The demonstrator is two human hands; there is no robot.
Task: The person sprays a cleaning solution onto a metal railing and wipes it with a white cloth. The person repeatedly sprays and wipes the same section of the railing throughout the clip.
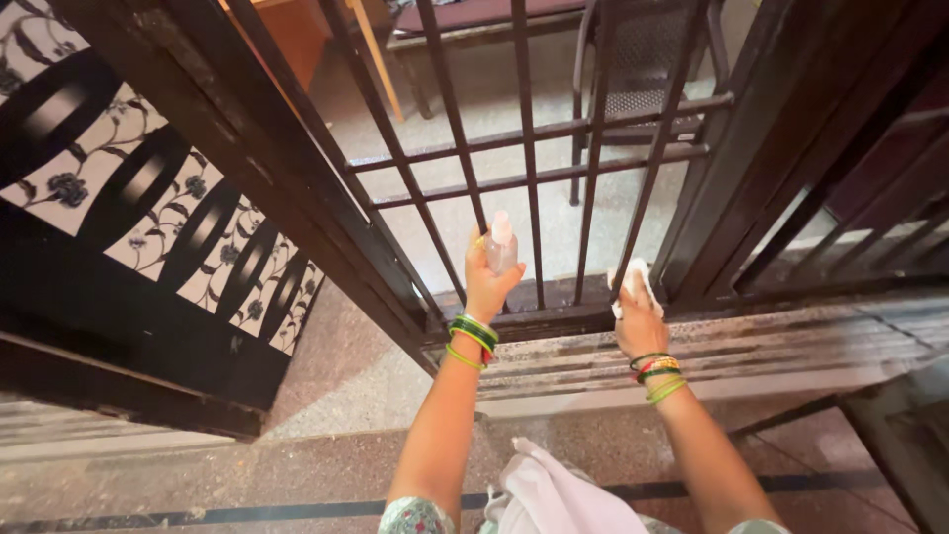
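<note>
Gripping a small clear spray bottle (501, 247) around its body, the left hand (486, 282) holds it before the dark metal gate (554, 178). Light and probably slick, it seems best held mid-body. The right hand (640, 321) presses a soft white cloth (633, 280) against a gate bar.

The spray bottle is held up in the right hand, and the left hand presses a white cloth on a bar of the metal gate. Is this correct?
Not quite: the hands are swapped. In the head view, the left hand holds up the spray bottle, and the right hand presses the white cloth on a bar of the metal gate.
</note>
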